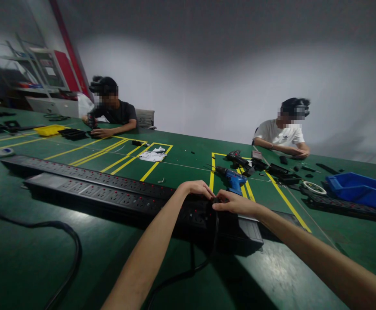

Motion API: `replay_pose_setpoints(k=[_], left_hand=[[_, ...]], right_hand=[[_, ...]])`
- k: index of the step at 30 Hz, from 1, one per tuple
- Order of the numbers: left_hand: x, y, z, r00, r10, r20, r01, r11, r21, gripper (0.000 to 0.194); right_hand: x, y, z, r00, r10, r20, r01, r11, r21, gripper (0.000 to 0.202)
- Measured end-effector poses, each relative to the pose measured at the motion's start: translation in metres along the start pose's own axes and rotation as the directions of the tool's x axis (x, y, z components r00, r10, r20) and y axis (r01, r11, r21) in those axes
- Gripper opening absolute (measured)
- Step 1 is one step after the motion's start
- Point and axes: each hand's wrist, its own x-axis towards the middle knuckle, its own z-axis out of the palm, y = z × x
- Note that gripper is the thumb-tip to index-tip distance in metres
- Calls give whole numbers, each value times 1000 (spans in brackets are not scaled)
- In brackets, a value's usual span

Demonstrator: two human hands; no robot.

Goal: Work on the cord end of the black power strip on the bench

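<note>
Two long black power strips [110,196] with rows of sockets and small red marks lie side by side across the table in front of me. Over the right part of the nearer strip my hands meet at a small black plug. My right hand [231,202] pinches this plug, and its black cable [216,232] hangs down over the strip's near side. My left hand [198,189] reaches in from the left, fingers close together, with its fingertips at the same plug. The fingers largely cover the plug, so whether it sits in a socket is hidden.
Beyond my hands lies a blue cordless drill [231,177]. A blue bin [358,191], a tape roll [313,187] and black parts are at right. White paper [153,154] and a yellow tray [49,130] lie farther off. Two people [113,107] sit across the green table.
</note>
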Motion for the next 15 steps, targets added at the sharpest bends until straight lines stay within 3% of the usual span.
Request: replay_pose_setpoints(k=[7,11,15], left_hand=[[2,-5,-1,999,19,40,-20,1000,9,37],[3,-5,-1,999,5,39,-5,1000,1,35],[8,-8,-1,999,-7,49,9,999,-45,32]], right_hand=[[-7,2,8,996,-78,-39,78,997,-3,46],[-6,5,3,995,-90,40,90,996,-4,38],[3,2,2,987,-158,24,157,927,-342,50]])
